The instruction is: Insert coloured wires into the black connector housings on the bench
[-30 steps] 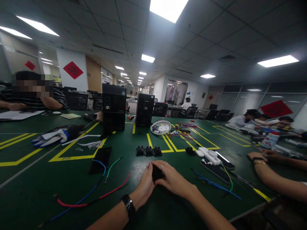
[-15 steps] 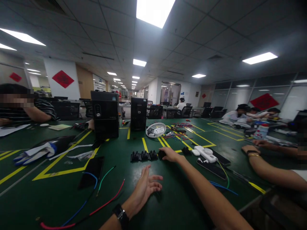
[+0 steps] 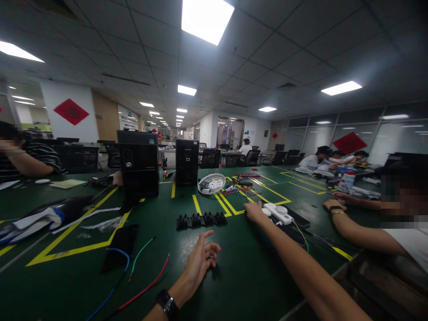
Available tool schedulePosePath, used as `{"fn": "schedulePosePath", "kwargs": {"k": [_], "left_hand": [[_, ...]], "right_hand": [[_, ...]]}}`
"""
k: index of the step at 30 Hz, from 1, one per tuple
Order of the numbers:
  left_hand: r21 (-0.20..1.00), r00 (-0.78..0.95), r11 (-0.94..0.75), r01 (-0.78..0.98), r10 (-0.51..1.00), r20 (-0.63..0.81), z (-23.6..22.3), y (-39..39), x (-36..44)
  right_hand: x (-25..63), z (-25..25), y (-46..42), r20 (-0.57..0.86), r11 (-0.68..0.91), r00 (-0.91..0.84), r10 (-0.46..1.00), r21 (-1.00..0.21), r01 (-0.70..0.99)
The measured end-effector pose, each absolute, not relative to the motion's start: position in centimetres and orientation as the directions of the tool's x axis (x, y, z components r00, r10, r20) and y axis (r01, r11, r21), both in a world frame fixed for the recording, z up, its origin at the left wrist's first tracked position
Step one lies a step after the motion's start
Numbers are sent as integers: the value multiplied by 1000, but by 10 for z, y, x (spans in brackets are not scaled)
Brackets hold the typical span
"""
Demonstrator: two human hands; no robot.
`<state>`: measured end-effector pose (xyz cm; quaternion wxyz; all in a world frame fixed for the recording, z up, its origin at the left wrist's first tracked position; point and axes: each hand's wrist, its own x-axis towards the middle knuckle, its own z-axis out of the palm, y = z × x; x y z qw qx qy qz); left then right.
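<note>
Several black terminal blocks (image 3: 202, 219) with upright posts stand in a row on the green table in front of me. My right hand (image 3: 254, 211) reaches out past the right end of this row. Its fingers are closed around another black terminal block (image 3: 247, 214), mostly hidden by the hand, just left of a white power strip. My left hand (image 3: 202, 255), with a dark watch on the wrist, hovers over the table nearer to me than the row. Its fingers are apart and hold nothing.
Blue, green and red wires (image 3: 147, 283) lie at left near a dark flat panel (image 3: 121, 247). Behind stand two black computer cases (image 3: 139, 169) and a white basket (image 3: 211, 183). The white power strip (image 3: 278, 213) lies at right, near a co-worker's arm (image 3: 354, 227).
My right hand has left the block it placed at the row's right end and moved right to a separate block. My left hand stays nearly still. The view has turned slightly right.
</note>
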<state>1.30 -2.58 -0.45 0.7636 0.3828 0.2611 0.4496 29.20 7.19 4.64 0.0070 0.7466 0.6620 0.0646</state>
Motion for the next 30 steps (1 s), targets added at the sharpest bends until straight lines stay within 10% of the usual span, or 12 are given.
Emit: {"fn": "schedulePosePath", "kwargs": {"k": [11,19,30], "left_hand": [[799,357,303,-519,926,-119,-3,-33,20],[742,317,390,-545,915,-249,6,-52,35],[800,329,336,-496,926,-184,-3,-43,27]], "right_hand": [[253,69,22,144,11,25,989,-245,970],[168,55,-74,376,460,-279,884,-590,663],[355,11,-156,322,9,43,946,-158,987]]}}
